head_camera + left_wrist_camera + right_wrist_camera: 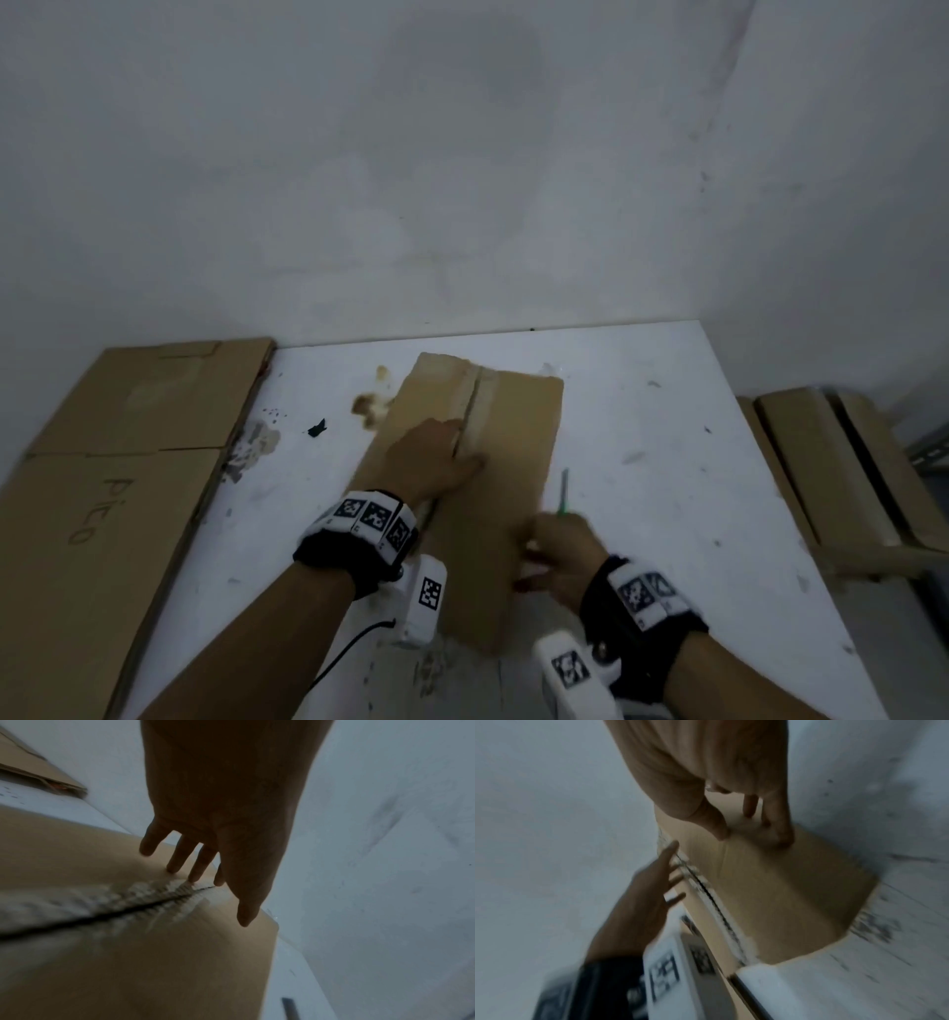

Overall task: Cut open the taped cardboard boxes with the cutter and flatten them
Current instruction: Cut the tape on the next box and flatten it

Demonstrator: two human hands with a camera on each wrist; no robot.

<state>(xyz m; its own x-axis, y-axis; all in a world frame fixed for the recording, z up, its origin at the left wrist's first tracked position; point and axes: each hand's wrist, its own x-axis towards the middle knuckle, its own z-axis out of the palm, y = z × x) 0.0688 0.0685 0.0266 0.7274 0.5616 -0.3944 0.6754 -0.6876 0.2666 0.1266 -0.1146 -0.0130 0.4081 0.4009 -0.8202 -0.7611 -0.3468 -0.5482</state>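
A brown cardboard box (513,437) lies flat-topped in the middle of the white table (667,462). Its centre seam (128,910) shows torn tape and a dark slit. My left hand (436,457) rests on the box top, its straight fingers (180,862) touching the seam; it also shows in the right wrist view (649,882). My right hand (560,555) is at the box's near right edge, and its fingertips (780,835) touch the cardboard (782,892) and hold nothing. A thin green cutter (564,491) lies on the table just right of the box, beyond my right hand.
Flattened cardboard sheets (128,462) lie at the table's left side against the wall. More cardboard (832,462) is stacked low beyond the table's right edge. Brown stains (367,406) and a dark scrap (317,428) mark the table left of the box.
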